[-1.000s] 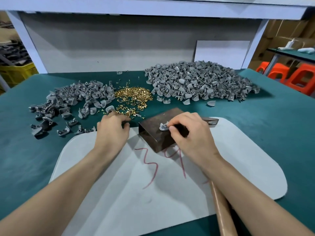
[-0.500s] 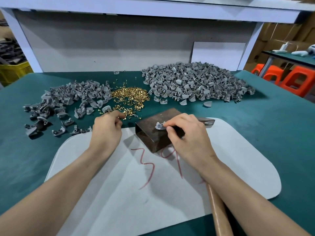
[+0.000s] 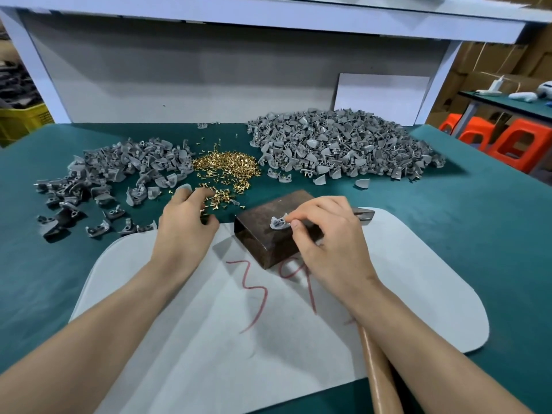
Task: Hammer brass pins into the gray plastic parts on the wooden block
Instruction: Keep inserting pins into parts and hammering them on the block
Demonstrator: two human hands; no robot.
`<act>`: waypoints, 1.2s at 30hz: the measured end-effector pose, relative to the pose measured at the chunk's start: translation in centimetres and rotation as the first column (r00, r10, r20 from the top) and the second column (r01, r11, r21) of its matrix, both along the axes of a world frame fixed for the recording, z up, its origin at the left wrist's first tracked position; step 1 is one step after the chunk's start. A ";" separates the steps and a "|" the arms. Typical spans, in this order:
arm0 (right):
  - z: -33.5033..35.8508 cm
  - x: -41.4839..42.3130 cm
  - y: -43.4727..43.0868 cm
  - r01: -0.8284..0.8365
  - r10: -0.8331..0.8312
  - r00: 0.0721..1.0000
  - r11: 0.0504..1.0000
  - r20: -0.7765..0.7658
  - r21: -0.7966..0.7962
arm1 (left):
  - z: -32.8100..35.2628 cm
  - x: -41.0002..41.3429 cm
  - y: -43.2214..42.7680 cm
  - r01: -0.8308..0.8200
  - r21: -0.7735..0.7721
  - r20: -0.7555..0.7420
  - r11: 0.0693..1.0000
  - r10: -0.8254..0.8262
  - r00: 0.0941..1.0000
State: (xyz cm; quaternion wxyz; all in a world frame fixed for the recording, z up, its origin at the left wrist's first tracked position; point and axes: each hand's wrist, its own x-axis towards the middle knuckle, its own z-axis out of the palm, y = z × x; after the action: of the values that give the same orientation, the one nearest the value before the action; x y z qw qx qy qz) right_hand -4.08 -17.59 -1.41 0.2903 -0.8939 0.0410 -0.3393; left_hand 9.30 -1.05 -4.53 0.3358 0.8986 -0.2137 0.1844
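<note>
Step in hand: I judge this to be loading, not striking; 1 part is being seated and a pin is being fetched.
Wooden block [image 3: 263, 234]: dark and box-shaped, it stands on the far edge of the white mat [image 3: 209, 354] at mid-worktop. I take it to serve as the anvil.
Gray plastic part [image 3: 279, 224]: 1 piece lies on the block's top face, near its right side.
Right hand [image 3: 325, 240]: thumb and forefinger pinch the part from the near side, probably to steady it for the pin.
Left hand [image 3: 185, 225]: the fingers [image 3: 194, 196] curl down into the near edge of the brass pins [image 3: 227, 168]. I cannot tell whether they have a pin.
Hammer [image 3: 379, 377]: the handle runs under the right forearm toward the near edge, and the head shows just past the knuckles. I cannot tell whether the lower fingers hold it.
Stock: the pins lie between 2 heaps on the green worktop [image 3: 478, 234], the left heap [image 3: 119, 165] and the larger right heap [image 3: 343, 144] toward the far right corner. All of it is within reach.
Risk: I expect fingertips this close to the part to be in danger from a strike.
</note>
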 end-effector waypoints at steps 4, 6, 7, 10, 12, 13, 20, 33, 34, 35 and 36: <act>-0.1 0.0 0.0 -0.001 0.001 1.000 1.000 0.020 -0.002 | -0.3 0.5 0.1 -0.003 0.042 -0.030 0.999 0.004 1.000; -0.1 0.1 -0.1 0.001 -0.001 1.000 1.000 0.016 -0.007 | -0.3 0.7 0.1 0.000 0.033 -0.039 0.999 0.001 0.999; -0.1 0.1 -0.1 0.003 -0.003 1.000 1.000 0.012 -0.009 | -0.2 0.8 0.2 -0.003 0.021 -0.045 1.000 0.004 0.999; -0.1 0.2 -0.2 0.008 -0.008 1.000 1.000 0.004 -0.006 | -0.2 1.0 0.3 -0.028 -0.026 -0.077 0.999 0.025 0.997; -0.1 0.2 -0.2 0.009 -0.009 1.000 1.000 0.003 -0.007 | -0.2 1.2 0.2 -0.045 -0.032 -0.088 0.999 0.042 0.995; -0.1 0.2 -0.2 0.007 -0.007 1.000 1.000 0.005 -0.007 | -0.3 1.3 0.3 -0.049 -0.025 -0.090 0.998 0.047 0.995; 0.1 0.2 -0.2 0.016 -0.016 1.000 1.000 -0.010 -0.005 | -0.6 1.4 0.2 -0.042 -0.005 -0.101 0.999 0.041 0.994; 0.3 -0.2 0.5 -0.120 0.115 0.944 0.993 0.309 -0.001 | 5.3 -7.4 -3.7 0.435 -0.578 0.017 0.690 -0.523 0.852; 0.3 -0.1 0.4 -0.114 0.107 0.941 0.994 0.320 0.001 | 5.0 -7.6 -3.9 0.423 -0.599 -0.009 0.680 -0.534 0.846; 0.2 -0.1 0.4 -0.113 0.104 0.943 0.994 0.317 0.010 | 4.6 -7.8 -4.0 0.405 -0.619 -0.032 0.672 -0.537 0.843; 0.1 -0.2 0.4 -0.115 0.104 0.944 0.993 0.314 0.016 | 4.2 -8.0 -4.0 0.387 -0.638 -0.043 0.665 -0.533 0.845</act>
State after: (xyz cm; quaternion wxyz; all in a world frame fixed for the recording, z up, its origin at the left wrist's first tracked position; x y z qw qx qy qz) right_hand -4.24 -17.19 -1.26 0.3266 -0.8248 -0.0494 -0.4590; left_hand 1.27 -5.00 -0.30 0.6634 0.6726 -0.3245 0.0481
